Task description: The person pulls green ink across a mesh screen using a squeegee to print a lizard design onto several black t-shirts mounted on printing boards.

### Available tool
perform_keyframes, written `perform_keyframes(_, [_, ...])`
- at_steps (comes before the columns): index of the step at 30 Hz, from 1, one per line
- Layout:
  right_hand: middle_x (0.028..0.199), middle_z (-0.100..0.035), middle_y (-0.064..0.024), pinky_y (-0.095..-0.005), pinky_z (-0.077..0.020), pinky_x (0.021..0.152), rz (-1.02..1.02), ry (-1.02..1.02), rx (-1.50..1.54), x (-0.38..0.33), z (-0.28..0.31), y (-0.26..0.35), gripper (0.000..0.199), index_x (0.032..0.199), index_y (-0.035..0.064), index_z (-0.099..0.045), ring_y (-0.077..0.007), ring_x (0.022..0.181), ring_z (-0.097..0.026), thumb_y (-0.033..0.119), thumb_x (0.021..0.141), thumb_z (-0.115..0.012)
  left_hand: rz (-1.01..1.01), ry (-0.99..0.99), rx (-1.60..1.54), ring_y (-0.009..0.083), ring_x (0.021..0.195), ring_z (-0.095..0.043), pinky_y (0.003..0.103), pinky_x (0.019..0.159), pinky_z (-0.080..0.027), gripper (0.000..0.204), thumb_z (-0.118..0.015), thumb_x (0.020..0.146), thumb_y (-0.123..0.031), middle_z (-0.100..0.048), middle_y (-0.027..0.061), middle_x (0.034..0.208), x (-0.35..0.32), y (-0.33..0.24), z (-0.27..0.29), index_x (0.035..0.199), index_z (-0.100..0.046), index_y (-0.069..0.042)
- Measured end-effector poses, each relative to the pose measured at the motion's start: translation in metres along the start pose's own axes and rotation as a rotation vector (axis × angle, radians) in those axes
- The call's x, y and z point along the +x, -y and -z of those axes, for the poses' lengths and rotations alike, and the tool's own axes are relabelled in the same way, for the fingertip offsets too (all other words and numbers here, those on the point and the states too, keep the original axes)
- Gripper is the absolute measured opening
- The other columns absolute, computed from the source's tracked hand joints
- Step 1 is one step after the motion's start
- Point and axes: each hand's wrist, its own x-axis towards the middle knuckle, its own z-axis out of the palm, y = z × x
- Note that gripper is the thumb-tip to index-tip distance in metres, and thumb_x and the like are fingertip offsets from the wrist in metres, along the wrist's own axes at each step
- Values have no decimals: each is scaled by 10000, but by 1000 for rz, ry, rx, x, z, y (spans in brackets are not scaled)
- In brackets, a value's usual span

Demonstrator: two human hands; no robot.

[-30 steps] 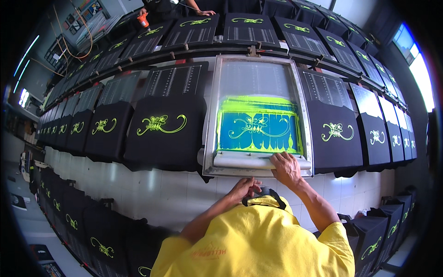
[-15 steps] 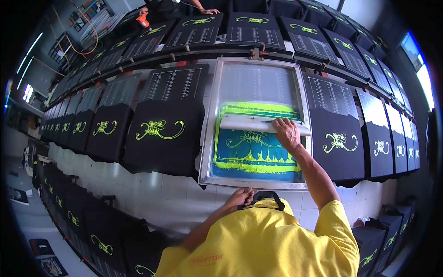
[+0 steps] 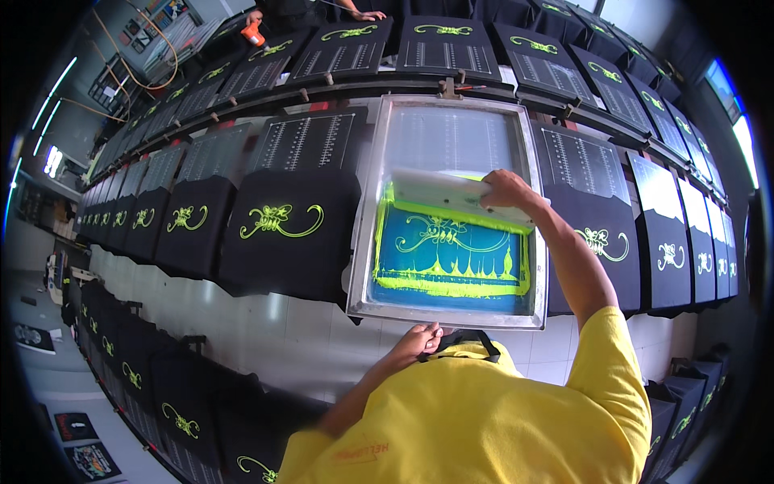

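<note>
My right hand [image 3: 511, 192] is closed over the right part of a long white squeegee [image 3: 439, 188]. The squeegee lies slantwise across a screen printing frame [image 3: 364, 242], on the far side of a thick band of neon yellow-green ink [image 3: 459, 216]. Nearer to me, the blue mesh [image 3: 395, 234] carries a curled scroll design and streaks of the same ink. At the frame's near edge my left hand [image 3: 418, 342] is closed, its fingers curled; whatever it may grip is hidden. Beneath the frame a black printing board is largely covered.
Black fabric pieces [image 3: 282, 250] with neon scroll prints lie on boards in long rows to both sides. Behind a rail [image 3: 330, 90] runs another such row. Beyond it a co-worker's hand holds an orange heat gun [image 3: 254, 34]; the other hand [image 3: 368, 15] rests on a board.
My right hand has moved the squeegee away from me, to the far side of the ink band, and tilted it. My left hand stays near the frame's near edge.
</note>
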Motion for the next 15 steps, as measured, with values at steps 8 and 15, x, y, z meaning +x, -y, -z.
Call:
perform_keyframes(8, [890,-736,-149,-395,-564,757,50,174,64,-53,-24,23,440,1024,79,-748,-275,786,-710,260,623,-749,8,-7,-71,52,478,-281,214,473,-262,355,-394,1075,-383,-331,-73,580,-6,-1,-1,837,-464,-129])
perform_keyframes(15, [1017,-610,-86,-425,-532,806,172,-213,-283,-182,-113,72,420,1056,72,-591,-280,1005,-610,183,698,-781,-8,17,-82,31,471,-310,212,430,-246,353,-417,1075,-347,-362,-62,622,-2,7,4,844,-494,-91])
